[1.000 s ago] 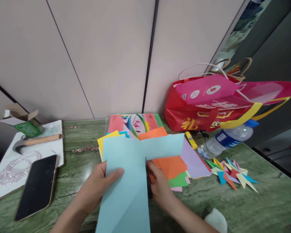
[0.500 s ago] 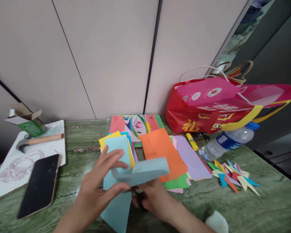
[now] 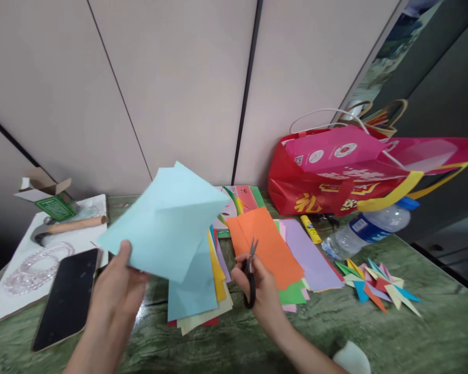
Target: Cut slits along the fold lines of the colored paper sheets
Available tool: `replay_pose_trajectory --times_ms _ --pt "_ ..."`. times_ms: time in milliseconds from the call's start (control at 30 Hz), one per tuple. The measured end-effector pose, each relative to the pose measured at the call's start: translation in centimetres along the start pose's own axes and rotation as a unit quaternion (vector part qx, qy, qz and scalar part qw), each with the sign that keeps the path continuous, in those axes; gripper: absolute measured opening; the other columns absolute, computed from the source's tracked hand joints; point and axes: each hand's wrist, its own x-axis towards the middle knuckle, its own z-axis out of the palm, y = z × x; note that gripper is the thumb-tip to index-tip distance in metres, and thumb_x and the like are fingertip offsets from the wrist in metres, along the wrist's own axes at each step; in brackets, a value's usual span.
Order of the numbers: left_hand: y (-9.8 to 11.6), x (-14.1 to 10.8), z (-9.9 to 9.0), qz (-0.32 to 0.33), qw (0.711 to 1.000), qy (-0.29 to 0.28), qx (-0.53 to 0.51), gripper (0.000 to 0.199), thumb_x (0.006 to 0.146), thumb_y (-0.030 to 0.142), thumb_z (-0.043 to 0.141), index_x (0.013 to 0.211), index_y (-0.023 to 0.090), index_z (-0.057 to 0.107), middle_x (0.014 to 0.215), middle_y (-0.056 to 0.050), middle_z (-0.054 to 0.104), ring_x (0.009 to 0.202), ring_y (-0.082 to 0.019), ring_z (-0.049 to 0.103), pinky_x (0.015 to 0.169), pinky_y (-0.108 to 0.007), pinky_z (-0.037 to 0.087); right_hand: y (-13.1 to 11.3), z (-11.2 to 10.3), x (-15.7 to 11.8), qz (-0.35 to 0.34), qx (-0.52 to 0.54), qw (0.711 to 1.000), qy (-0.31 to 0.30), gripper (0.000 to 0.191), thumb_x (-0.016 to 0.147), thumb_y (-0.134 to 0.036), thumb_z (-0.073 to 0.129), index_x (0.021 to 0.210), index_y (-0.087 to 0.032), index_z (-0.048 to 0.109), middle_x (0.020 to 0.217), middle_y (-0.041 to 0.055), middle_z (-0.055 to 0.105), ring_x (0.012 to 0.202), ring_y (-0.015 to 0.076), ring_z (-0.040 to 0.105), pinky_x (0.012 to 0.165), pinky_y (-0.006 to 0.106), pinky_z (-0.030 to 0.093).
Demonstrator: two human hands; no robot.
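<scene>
My left hand [image 3: 119, 283] grips light blue paper [image 3: 167, 218] by its lower left corner, thumb on top, and holds it up in front of me. The paper has a crease across it, and a second corner or layer shows at its top. Black-handled scissors [image 3: 250, 275] are in my right hand [image 3: 259, 291], blades pointing up and close together. Under the raised paper lies a stack of coloured sheets, with a light blue sheet [image 3: 193, 291] on top. Beside the scissors, an orange sheet [image 3: 263, 246] tops another stack.
Left are a phone [image 3: 67, 298], a hammer [image 3: 68, 226], a bead strand [image 3: 37, 267] and a small green box [image 3: 54, 200]. Right are a purple sheet [image 3: 310, 254], a glue stick [image 3: 310, 229], a water bottle [image 3: 370, 228], folded paper pieces [image 3: 378, 285] and a red bag [image 3: 327, 171].
The light blue paper has been lifted up and to the left by my left hand, and it has opened out flatter. My right hand has moved right with the scissors, away from the paper.
</scene>
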Motion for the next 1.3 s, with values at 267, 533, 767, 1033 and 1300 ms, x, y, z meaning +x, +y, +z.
replay_pose_trajectory --times_ms 267,533,767,1033,1300 --pt "-3.7 -2.9 0.8 -0.157 0.979 -0.128 0.036 0.026 0.079 -0.003 0.047 0.091 0.012 0.064 0.071 -0.007 0.071 0.062 -0.015 0.066 0.059 -0.028 0.057 -1.0 0.6 -1.1 0.075 0.077 0.975 -0.196 0.034 0.067 -0.039 0.071 0.086 -0.019 0.052 0.068 -0.0030 0.050 0.060 0.0110 0.046 0.059 0.025 0.038" --pt "-4.8 -3.9 0.9 -0.104 0.980 -0.166 0.019 0.030 0.078 0.005 0.055 0.105 0.016 0.062 0.089 -0.007 0.073 0.085 -0.019 0.067 0.079 -0.032 0.054 -1.6 1.9 -2.5 0.160 0.109 0.935 -0.298 0.046 0.058 -0.041 0.078 0.089 -0.018 0.052 0.065 -0.0052 0.049 0.056 0.0086 0.042 0.055 0.022 0.033" --pt "-5.9 -5.4 1.2 -0.075 0.986 -0.113 0.100 0.019 0.080 0.029 0.057 0.090 0.015 0.068 0.086 -0.005 0.073 0.088 -0.017 0.065 0.082 -0.027 0.049 -2.1 2.6 -2.5 0.151 0.111 0.942 -0.279 0.045 0.058 -0.045 0.076 0.083 -0.018 0.050 0.065 -0.0052 0.046 0.057 0.0092 0.039 0.053 0.022 0.030" --pt "-6.2 -5.5 0.2 -0.087 0.979 -0.069 0.170 0.032 0.061 0.044 0.071 0.072 0.014 0.063 0.052 0.002 0.064 0.051 -0.015 0.061 0.048 -0.025 0.048 -3.8 4.2 -2.3 0.091 0.140 0.951 -0.261 0.044 0.065 -0.055 0.067 0.081 -0.018 0.049 0.071 -0.0019 0.045 0.063 0.0122 0.039 0.057 0.024 0.034" --pt "-5.7 -5.0 0.4 -0.054 0.978 -0.036 0.198 0.034 0.058 0.041 0.073 0.075 0.013 0.064 0.059 0.000 0.067 0.048 -0.015 0.059 0.042 -0.024 0.043 -4.1 5.4 -2.0 0.107 0.155 0.948 -0.257 0.041 0.065 -0.052 0.068 0.081 -0.018 0.050 0.075 -0.0004 0.049 0.067 0.0136 0.042 0.062 0.027 0.036"
